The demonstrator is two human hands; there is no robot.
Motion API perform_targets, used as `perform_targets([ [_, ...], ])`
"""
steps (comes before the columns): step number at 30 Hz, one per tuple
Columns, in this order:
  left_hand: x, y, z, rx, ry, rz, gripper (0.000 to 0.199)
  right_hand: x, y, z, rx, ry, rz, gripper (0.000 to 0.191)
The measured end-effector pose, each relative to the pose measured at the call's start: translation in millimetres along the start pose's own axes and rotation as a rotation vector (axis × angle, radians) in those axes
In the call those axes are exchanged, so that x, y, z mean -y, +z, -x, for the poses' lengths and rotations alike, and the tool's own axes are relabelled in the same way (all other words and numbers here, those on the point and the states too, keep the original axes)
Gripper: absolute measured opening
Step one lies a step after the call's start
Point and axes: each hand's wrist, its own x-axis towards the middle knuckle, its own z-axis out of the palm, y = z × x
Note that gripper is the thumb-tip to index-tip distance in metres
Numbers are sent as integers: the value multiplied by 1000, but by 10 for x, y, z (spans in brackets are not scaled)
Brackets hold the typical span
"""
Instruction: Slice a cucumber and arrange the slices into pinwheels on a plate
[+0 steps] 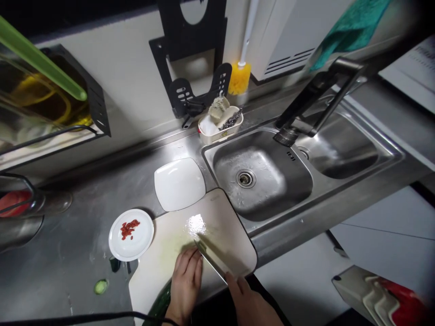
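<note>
- Nearest, the cucumber [161, 301] runs from the lower left, beneath the left wrist, towards the upper right; its dark skin shows only on the wrist's left, the rest being covered.
- The left hand [186, 276] lies over it, fingers bunched together and holding it down near its far end; of the two hands this is the nearer, in fact right on it.
- The right hand [249, 301] is closed around the handle of the knife [214, 269] (the handle itself is hidden in the grip); it sits to the right, apart from the cucumber.
- The blade points up and left, just beside the left fingertips; it crosses the cucumber's long axis at close to a right angle, and this crossing is what cutting depends on; a pale green bit shows at the blade, whether loose or attached I cannot tell.
- Under all this lies the cutting board [224, 217]; left of it are a dark stub [114, 263] and a pale green piece [101, 286]; beyond its far edge, a square plate [180, 184].
</note>
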Motion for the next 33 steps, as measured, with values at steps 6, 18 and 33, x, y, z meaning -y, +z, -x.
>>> perform_targets([
  [6, 0, 7, 14, 22, -10, 0, 25, -10, 171, 37, -56, 31, 15, 65],
  [18, -7, -10, 1, 11, 0, 1, 23, 30, 194, 76, -124, 35, -8, 63],
  [33, 12, 13, 11, 18, 14, 15, 23, 54, -8, 29, 7, 9, 6, 61],
])
